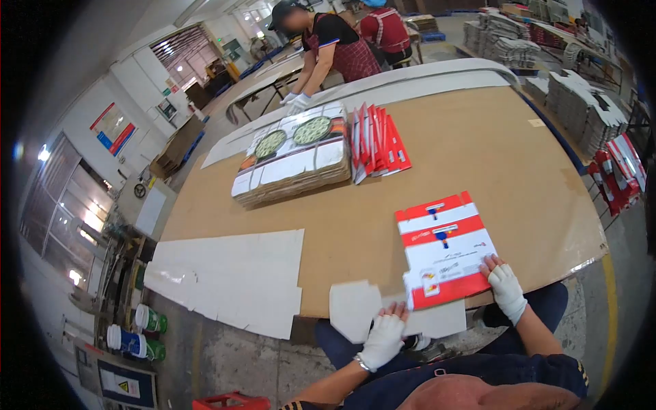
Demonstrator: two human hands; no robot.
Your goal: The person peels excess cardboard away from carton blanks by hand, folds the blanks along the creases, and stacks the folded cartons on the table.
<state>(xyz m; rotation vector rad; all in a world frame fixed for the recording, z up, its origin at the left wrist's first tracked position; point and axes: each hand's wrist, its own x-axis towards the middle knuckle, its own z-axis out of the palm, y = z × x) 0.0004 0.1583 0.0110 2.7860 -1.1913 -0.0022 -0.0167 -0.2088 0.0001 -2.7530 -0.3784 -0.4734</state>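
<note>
A flat red and white printed carton [447, 249] lies near the front edge of the brown table, close to me. My right hand [506, 290], in a white fingerless glove, rests with fingers spread on its lower right edge. Beside its lower left corner is my left hand [385, 338], gloved the same way, fingers apart, over pale cardboard at the table edge. Farther back, a fanned pile of red cartons [379, 143] sits right of a strapped stack of printed cardboard [294, 154].
White cardboard sheets [225, 280] lie at the table's front left. Across the table a co-worker [328, 48] leans with gloved hands at the strapped stack. Cardboard piles [581, 109] stand at right, buckets [130, 342] at lower left, a red stool [231, 402] below.
</note>
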